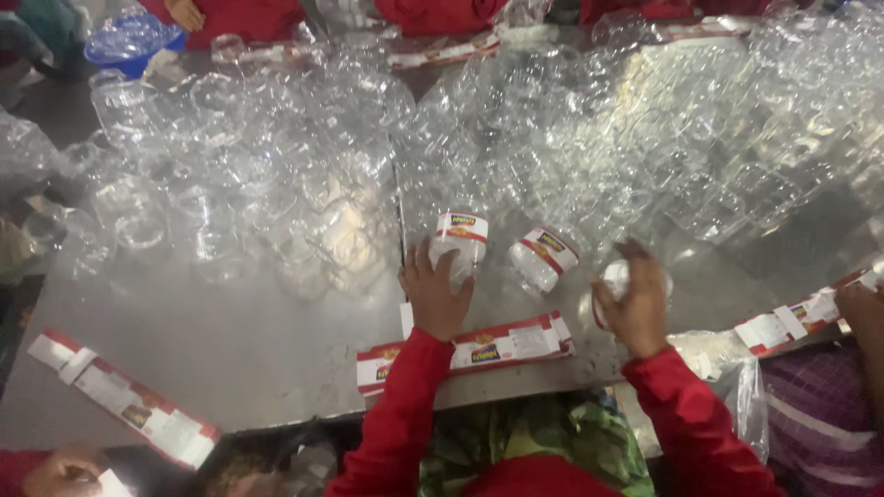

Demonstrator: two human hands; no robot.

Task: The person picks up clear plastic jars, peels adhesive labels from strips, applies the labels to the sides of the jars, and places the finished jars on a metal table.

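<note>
My left hand (433,293) rests against a clear plastic jar (459,241) with a red and white label band, fingers spread on its side. My right hand (633,304) is curled around another clear jar (615,276), mostly hidden by the fingers. A third labelled jar (545,258) lies tilted between the two hands on the grey metal table (258,331). A strip of red and white labels (497,346) lies along the table's front edge, just below my left wrist. Both my sleeves are red.
A large heap of clear unlabelled plastic jars (516,138) fills the back of the table. More label strips lie at the front left (124,398) and right (796,317). Other people in red sleeves (235,17) sit opposite; another person's arm (861,313) is at right. A blue bowl (129,51) stands far left.
</note>
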